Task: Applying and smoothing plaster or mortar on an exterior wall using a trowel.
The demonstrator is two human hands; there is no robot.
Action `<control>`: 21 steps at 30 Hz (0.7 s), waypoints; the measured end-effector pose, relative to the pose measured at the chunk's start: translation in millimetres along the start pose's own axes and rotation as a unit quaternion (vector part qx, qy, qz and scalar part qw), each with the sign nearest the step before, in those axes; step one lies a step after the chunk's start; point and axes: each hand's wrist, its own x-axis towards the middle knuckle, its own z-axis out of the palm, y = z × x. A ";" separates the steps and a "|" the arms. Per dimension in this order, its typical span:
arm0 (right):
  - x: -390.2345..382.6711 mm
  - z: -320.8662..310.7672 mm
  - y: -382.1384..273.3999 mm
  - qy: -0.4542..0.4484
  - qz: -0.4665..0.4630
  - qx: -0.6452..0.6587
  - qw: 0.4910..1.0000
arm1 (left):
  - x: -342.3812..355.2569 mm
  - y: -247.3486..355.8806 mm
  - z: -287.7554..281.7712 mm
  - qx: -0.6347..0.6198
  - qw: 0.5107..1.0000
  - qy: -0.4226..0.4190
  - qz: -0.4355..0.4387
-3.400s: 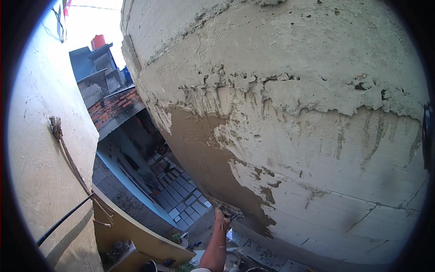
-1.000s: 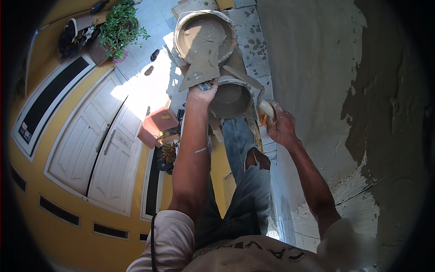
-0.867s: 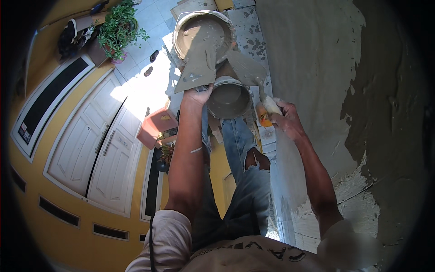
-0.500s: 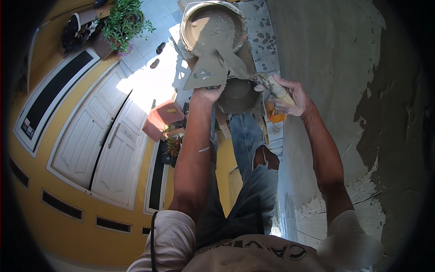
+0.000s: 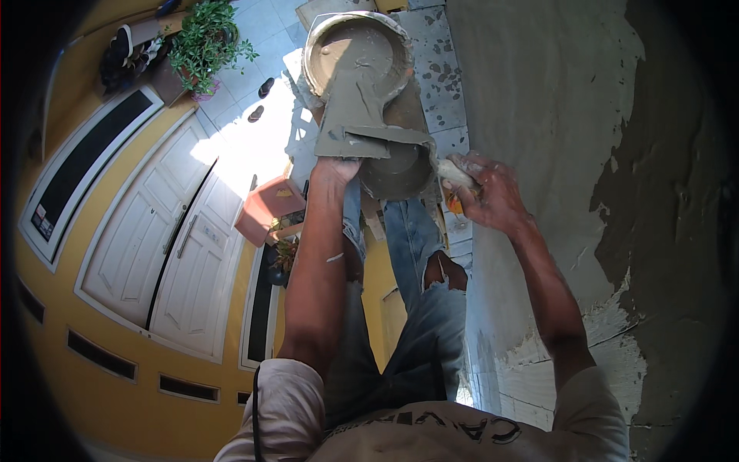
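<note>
My left hand [image 5: 336, 169] is closed on a mortar-coated hawk [image 5: 346, 115], held flat below the upper bucket of grey mortar [image 5: 346, 42]. My right hand [image 5: 489, 192] grips the pale, smeared handle of a trowel [image 5: 400, 135], whose mortar-covered blade lies across the hawk's near part. A second, darker bucket [image 5: 392, 173] stands beneath the tools, partly hidden by them. An orange object, too small to name, shows behind my right hand.
A wall with uneven wet plaster [image 5: 539, 92] rises at the right. At the left are a yellow house front with white double doors [image 5: 131, 246], a potted plant [image 5: 208, 46], sandals [image 5: 265, 88], shoes and a pink planter [image 5: 269, 208]. My jeans-clad legs show below the buckets.
The view turned from high on the wall down to the buckets. Over the last second the trowel swung across onto the hawk, and my right hand shifted slightly down since half a second ago.
</note>
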 end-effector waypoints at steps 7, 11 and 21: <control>106.1 61.2 61.6 0.067 0.054 -0.115 0.990 | 10.9 -10.9 -15.3 0.028 0.999 -0.043 -0.010; 65.8 53.0 28.9 0.097 0.064 0.017 0.993 | 7.5 3.5 -10.0 0.056 0.998 -0.021 0.000; 100.1 44.7 18.4 0.041 0.095 -0.079 0.991 | -9.6 -7.9 -28.8 0.024 0.991 -0.128 -0.024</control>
